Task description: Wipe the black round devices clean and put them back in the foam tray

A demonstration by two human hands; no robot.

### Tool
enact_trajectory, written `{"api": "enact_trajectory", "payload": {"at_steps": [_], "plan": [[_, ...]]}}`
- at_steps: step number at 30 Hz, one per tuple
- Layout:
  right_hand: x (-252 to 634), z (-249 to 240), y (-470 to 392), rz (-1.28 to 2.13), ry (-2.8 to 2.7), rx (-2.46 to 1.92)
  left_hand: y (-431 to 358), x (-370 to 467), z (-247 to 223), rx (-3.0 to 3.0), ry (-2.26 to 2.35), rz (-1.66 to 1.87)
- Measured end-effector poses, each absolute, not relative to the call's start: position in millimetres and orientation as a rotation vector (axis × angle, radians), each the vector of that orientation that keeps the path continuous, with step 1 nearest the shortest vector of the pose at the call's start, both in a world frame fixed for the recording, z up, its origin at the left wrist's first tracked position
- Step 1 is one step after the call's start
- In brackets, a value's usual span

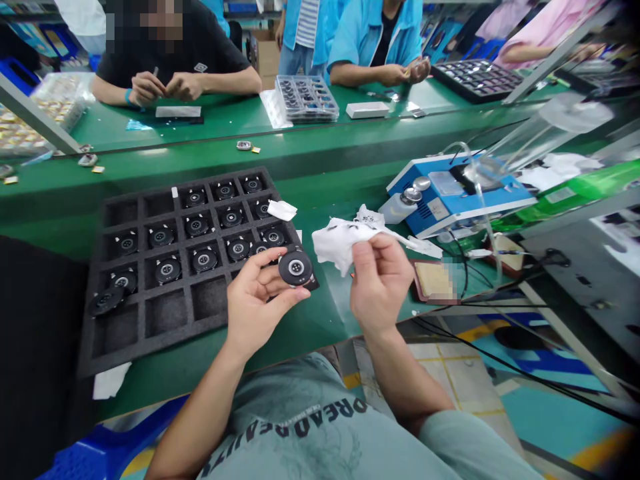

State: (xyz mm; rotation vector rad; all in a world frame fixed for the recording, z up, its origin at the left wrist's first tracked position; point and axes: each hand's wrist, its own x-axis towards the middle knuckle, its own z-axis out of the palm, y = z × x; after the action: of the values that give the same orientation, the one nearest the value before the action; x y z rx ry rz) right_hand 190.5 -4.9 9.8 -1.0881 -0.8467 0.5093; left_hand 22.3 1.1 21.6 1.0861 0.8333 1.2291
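Observation:
Between the fingers and thumb of my left hand [260,293] is a round black watch body [295,267], its ringed sensor side facing up, over the right edge of a black foam tray [173,317]. My right hand [381,280] pinches a white cloth [337,241] with dark marks, just right of the watch body and apart from it. Many tray compartments hold similar round black watch bodies [167,269]; one [107,301] lies tilted at the tray's left side. A small white cloth piece [283,210] rests on the tray's upper right.
A blue machine [460,193] with a clear cylinder stands at the right, near a metal-topped bottle [400,205]. A brown-rimmed sponge tray [436,281] and black cables lie nearer. Across the green bench [200,150], people work beside a clear parts box [306,99].

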Motion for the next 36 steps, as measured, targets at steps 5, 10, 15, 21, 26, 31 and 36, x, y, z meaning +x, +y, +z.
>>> {"api": "enact_trajectory", "payload": {"at_steps": [5,10,15,21,26,31,36], "plan": [[192,2,-11,0.173,-1.309,-1.156,3,28,19,1.074,0.849,1.115],[204,0,-9,-0.242,-1.717,-1.042,5,25,17,0.991,0.875,1.075],[208,-3,-10,-0.342,-1.816,-0.993,4,27,17,0.879,0.906,1.061],[210,-5,-16,-0.357,-1.839,-1.013,0,29,12,0.863,0.909,1.09],[209,-5,-20,-0.3,-1.829,-1.001,0,28,8,0.873,0.869,1.096],[203,-7,-27,-0.207,-1.794,-1.03,0,27,5,0.874,0.845,1.099],[196,-9,-30,-0.111,-1.774,-1.053,-1,28,4,0.838,0.819,1.052]]}}
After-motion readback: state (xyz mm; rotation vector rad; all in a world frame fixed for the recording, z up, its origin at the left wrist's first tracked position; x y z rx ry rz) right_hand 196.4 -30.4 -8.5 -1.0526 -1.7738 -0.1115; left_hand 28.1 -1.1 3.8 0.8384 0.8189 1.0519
